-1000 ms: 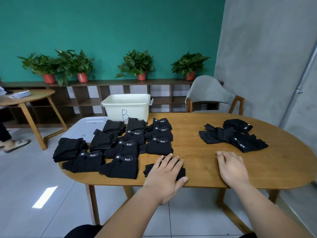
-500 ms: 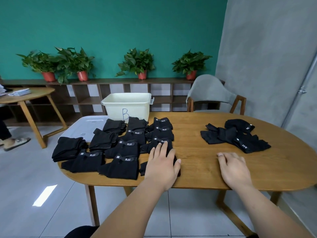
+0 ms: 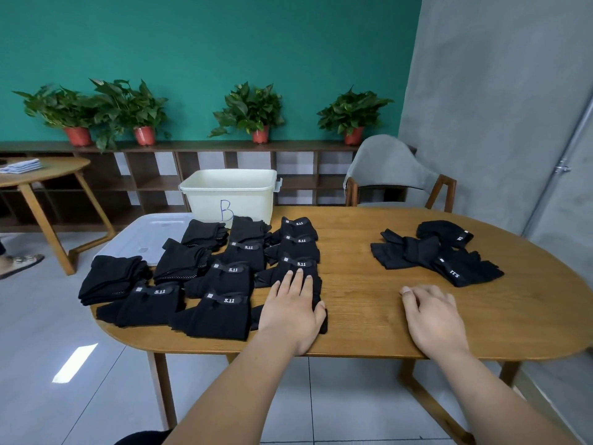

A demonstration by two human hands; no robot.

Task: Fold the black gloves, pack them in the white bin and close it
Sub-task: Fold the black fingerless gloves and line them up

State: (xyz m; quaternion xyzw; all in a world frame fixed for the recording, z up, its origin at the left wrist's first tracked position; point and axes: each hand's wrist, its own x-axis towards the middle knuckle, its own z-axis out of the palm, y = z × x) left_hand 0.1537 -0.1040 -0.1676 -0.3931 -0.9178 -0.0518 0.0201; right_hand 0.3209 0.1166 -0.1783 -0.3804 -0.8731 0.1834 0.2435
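Note:
Several folded black gloves (image 3: 221, 284) lie in rows on the left half of the wooden table (image 3: 362, 284). My left hand (image 3: 293, 308) lies flat with straight fingers on a folded black glove (image 3: 322, 319), pressing it down against the row. A loose heap of unfolded black gloves (image 3: 436, 255) sits at the right. My right hand (image 3: 431, 316) rests palm down on the bare wood near the front edge, holding nothing. The white bin (image 3: 229, 195), marked with a blue B, stands open at the back. Its white lid (image 3: 150, 234) lies flat at the table's left end.
A grey chair (image 3: 391, 171) stands behind the table at the right. A smaller wooden table (image 3: 41, 175) is at the left, with someone's foot (image 3: 19, 263) on the floor near it. Potted plants line a low shelf (image 3: 192, 146) along the green wall.
My left hand has slid the folded glove away from the front edge and leftward, up against the rows of folded gloves. My right hand has stayed where it was.

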